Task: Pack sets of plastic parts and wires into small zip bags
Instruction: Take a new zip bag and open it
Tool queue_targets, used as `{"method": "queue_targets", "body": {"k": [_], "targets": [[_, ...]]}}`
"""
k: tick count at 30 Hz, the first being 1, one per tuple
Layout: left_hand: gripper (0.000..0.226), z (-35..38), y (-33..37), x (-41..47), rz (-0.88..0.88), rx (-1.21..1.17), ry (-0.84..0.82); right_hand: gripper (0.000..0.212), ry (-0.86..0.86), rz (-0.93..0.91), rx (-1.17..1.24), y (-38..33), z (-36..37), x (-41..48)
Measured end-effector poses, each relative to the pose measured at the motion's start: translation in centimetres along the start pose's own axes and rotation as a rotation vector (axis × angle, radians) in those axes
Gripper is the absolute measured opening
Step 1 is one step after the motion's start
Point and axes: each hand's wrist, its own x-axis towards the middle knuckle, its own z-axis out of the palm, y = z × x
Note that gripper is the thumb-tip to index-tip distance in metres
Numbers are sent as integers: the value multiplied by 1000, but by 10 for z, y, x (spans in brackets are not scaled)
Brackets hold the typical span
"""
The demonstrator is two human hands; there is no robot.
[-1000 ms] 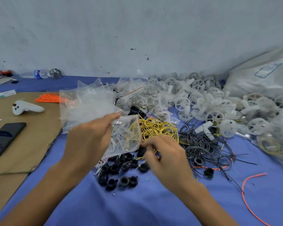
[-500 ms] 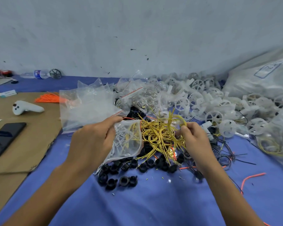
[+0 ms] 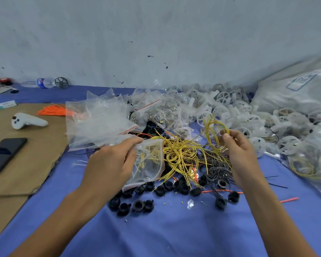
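My left hand [image 3: 109, 164] grips a small clear zip bag [image 3: 150, 164] with white and yellow wires inside it, its mouth turned up and to the right. My right hand [image 3: 239, 151] pinches a coil of yellow wire [image 3: 214, 132] lifted above the table, right of the bag. A tangled heap of yellow wires [image 3: 180, 156] lies between my hands. Black plastic rings [image 3: 137, 204] are scattered on the blue cloth [image 3: 165, 234] in front. Black wires [image 3: 219, 171] lie under my right hand. White plastic wheels [image 3: 235, 112] are piled behind.
A stack of empty zip bags [image 3: 98, 125] and filled bags [image 3: 163, 112] sit behind my left hand. On the cardboard [image 3: 26, 164] at the left lie a phone [image 3: 4, 154], a white controller [image 3: 26, 121] and orange wires [image 3: 52, 111]. A large plastic sack [image 3: 300, 89] stands at the far right.
My right hand has lifted up and to the right out of the wire heap, pulling a coil of yellow wire free. My left hand keeps hold of the bag.
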Motion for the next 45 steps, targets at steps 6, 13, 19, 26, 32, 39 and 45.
{"method": "queue_targets", "body": {"k": [6, 13, 19, 26, 32, 39, 45], "targets": [[32, 2, 3, -2, -30, -39, -36, 11, -25, -80, 9, -12, -16, 6], [29, 7, 5, -1, -50, -47, -43, 18, -134, -59, 273, -38, -24, 1], [27, 7, 9, 0, -43, -61, -54, 16, -337, 21, 456, -33, -11, -10], [27, 6, 11, 1, -52, -92, -63, 20, -292, -47, 158, -32, 20, 4], [26, 8, 12, 6, -68, -141, -40, 17, -394, 107, 460, -42, 14, -31], [28, 14, 14, 6, -81, -112, -73, 22, -738, 362, 153, -30, 45, -85], [35, 16, 12, -5, -36, 27, -59, 18, -521, 558, 493, -22, 89, -85]]}}
